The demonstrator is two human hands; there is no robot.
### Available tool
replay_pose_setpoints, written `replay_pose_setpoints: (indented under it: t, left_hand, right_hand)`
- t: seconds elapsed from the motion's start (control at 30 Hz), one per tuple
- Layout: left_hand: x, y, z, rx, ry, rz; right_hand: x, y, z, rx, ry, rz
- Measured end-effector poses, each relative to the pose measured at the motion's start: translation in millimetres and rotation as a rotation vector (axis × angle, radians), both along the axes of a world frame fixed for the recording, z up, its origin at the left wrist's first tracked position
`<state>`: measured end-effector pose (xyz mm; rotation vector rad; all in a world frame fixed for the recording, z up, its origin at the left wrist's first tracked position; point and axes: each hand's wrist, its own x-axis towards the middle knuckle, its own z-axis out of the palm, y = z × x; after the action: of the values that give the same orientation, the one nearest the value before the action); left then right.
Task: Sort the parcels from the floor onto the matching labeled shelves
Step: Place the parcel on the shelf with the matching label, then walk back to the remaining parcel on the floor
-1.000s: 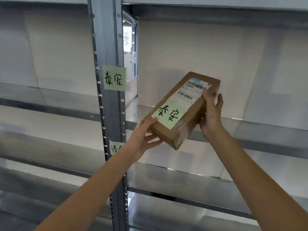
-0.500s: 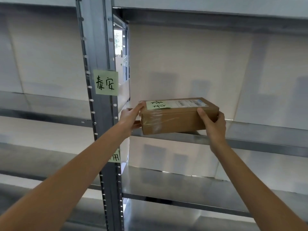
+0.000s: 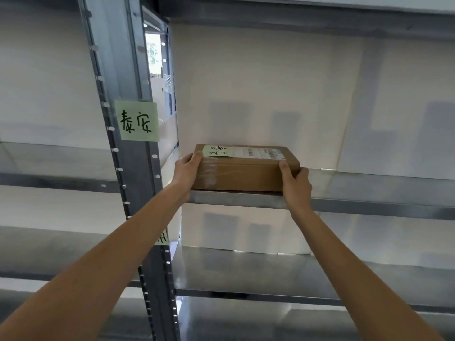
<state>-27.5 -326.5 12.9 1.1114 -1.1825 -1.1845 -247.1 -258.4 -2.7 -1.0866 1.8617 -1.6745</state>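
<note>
Observed: a brown cardboard parcel [image 3: 242,173] lies flat on a metal shelf [image 3: 369,190], its long side facing outward and its front lower edge at the shelf's front lip. The parcel sits toward the left end of the shelf, close to the grey perforated upright post [image 3: 133,168] of the rack.

On the parcel's top face, at the left, is a green note [image 3: 218,151] with dark handwritten characters; beside it to the right is a white shipping label [image 3: 258,153] bearing barcodes, too foreshortened to read. Clear tape shows on the left part of the front face.

The left hand [image 3: 188,169] is clasped on the parcel's left end, fingers curled over the top left corner. The right hand [image 3: 295,184] grips the right end, thumb pressed on the front face near the right corner, remaining fingers wrapped around the end and out of sight. Both forearms are extended upward and forward toward the shelf.

A green shelf tag [image 3: 138,121] is stuck on the upright post, just above the level of this shelf, with handwritten characters that appear to match those on the parcel's note. A second green tag [image 3: 162,238] is partly visible lower on the same post, mostly hidden behind the left forearm; its writing cannot be read.

A lower shelf [image 3: 270,274] lies beneath, and a pale wall panel [image 3: 270,82] stands behind the parcel.
</note>
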Motion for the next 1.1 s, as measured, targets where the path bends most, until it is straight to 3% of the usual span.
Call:
replay_pose_setpoints:
  t: [0.27,0.37,0.5,0.6,0.7,0.87,1.1]
  left_hand:
    - [-1,-27,-4,-0.054,-0.108,0.015]
    - [-2,-30,-10,-0.250,-0.289,0.154]
    - [-28,-2,1,-0.642,-0.384,0.272]
    - [-79,37,9,-0.889,-0.492,0.050]
    - [-149,81,3,-1.024,-0.540,-0.162]
    - [-272,148,-30,-1.099,-0.625,-0.393]
    - [-412,270,-56,-1.192,-0.554,-0.672]
  right_hand:
    - [3,-15,3,0.064,0.044,0.030]
    - [-1,-9,4,0.115,0.153,0.065]
    - [-25,19,-1,0.116,0.556,-0.046]
    - [-55,49,-8,0.114,0.876,-0.252]
    - [-91,88,-16,0.119,0.992,-0.370]
    - [-172,184,-35,0.264,1.006,-0.525]
    - [-273,360,-66,0.458,0.947,-0.816]
